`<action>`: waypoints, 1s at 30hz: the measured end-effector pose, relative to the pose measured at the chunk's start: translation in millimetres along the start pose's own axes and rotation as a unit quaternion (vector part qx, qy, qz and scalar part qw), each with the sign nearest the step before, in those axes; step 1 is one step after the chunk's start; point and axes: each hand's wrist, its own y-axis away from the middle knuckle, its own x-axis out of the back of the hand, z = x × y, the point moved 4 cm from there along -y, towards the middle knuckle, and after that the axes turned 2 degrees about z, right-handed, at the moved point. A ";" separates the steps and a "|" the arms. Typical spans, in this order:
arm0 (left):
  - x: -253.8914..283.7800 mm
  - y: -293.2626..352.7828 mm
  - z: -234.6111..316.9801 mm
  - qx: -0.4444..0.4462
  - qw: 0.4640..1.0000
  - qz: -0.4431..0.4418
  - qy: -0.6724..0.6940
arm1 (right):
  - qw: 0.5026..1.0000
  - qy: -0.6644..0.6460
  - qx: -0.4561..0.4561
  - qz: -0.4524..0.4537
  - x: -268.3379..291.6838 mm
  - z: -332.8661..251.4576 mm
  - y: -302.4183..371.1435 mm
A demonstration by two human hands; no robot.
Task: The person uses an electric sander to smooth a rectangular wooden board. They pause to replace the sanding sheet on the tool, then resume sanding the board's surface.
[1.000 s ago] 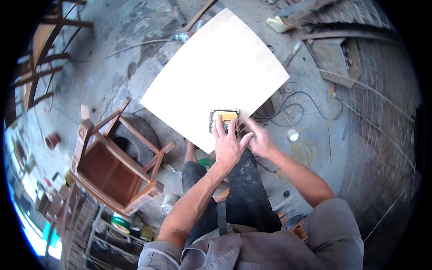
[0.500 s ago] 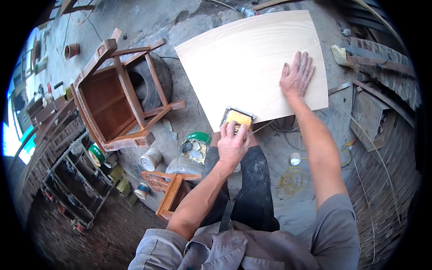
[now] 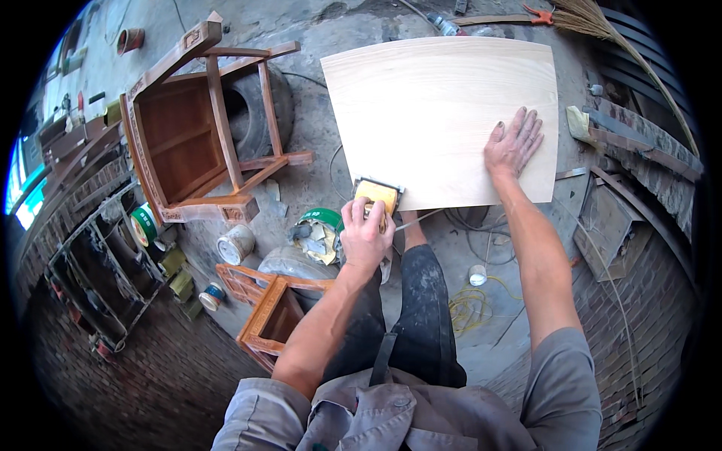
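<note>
A pale wooden panel with a curved far edge lies in front of me. At its near left corner is a yellow sheet sander with a dark clamp along its far edge. My left hand is wrapped over the sander from above, its fingers bent round the body. Whether the whole pad touches the wood is hidden. My right hand rests flat near the panel's right edge, fingers stretched out and dusty. A cord runs from near the sander under the panel's near edge.
A reddish carved wooden chair frame lies on its side at the left beside a tyre. Nearer stand a green-rimmed bucket, a white tub and a small carved frame. A yellow cable and a broom lie right.
The view has turned slightly, so the panel sits further right and lower. The sander and my left hand have shifted left in the picture; my right hand stays flat on the panel.
</note>
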 end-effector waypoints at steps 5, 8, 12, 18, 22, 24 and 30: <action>3.9 -35.4 1.1 0.005 1.000 0.014 -0.004 | 1.000 -0.002 0.010 0.007 2.3 -2.3 -0.5; 2.9 -49.4 -6.5 0.009 0.999 0.024 -0.021 | 1.000 0.004 0.007 0.006 1.9 -1.4 -0.4; 7.7 -44.4 -26.9 0.037 0.997 0.047 -0.039 | 1.000 0.000 -0.002 -0.007 2.5 -2.5 -1.1; -14.3 -35.7 15.9 0.053 0.998 0.021 -0.025 | 1.000 0.004 0.001 0.001 1.4 -1.9 -0.1; -39.3 -35.2 67.6 0.026 1.000 0.017 -0.006 | 1.000 0.005 0.000 -0.005 1.6 -2.8 0.0; -43.3 -37.5 84.7 0.019 0.999 0.007 0.025 | 1.000 0.004 0.003 -0.003 2.0 -2.0 0.4; -27.6 -32.3 39.4 0.052 0.998 0.021 -0.016 | 1.000 0.007 0.005 -0.001 1.4 -0.9 -0.7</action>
